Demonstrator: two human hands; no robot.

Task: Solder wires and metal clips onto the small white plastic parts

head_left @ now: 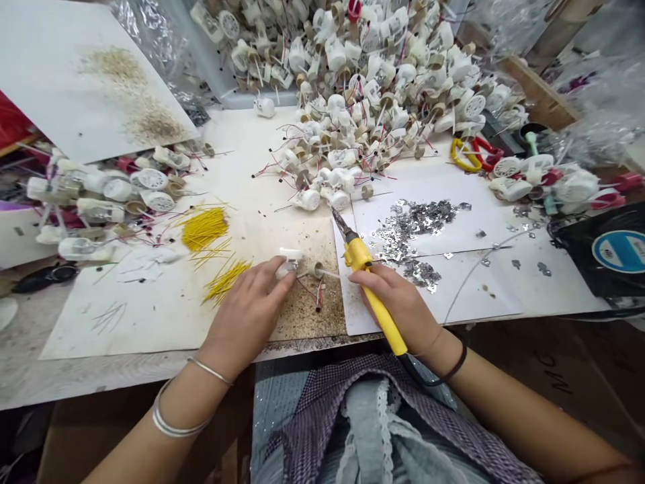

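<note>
My left hand pinches a small white plastic housing between its fingertips, over a scorched, speckled board. My right hand is shut around a yellow soldering iron, whose dark tip points up and left, away from the housing. Between the hands lies a small beige cylinder with a thin white stem. Red and dark wires trail just below it. Loose bundles of yellow wire lie to the left of my left hand.
A large heap of white wired plastic units fills the back. Smaller piles lie left and right. Silver metal flakes cover a white sheet. Red and yellow-handled pliers lie behind them. A black object with a blue label sits far right.
</note>
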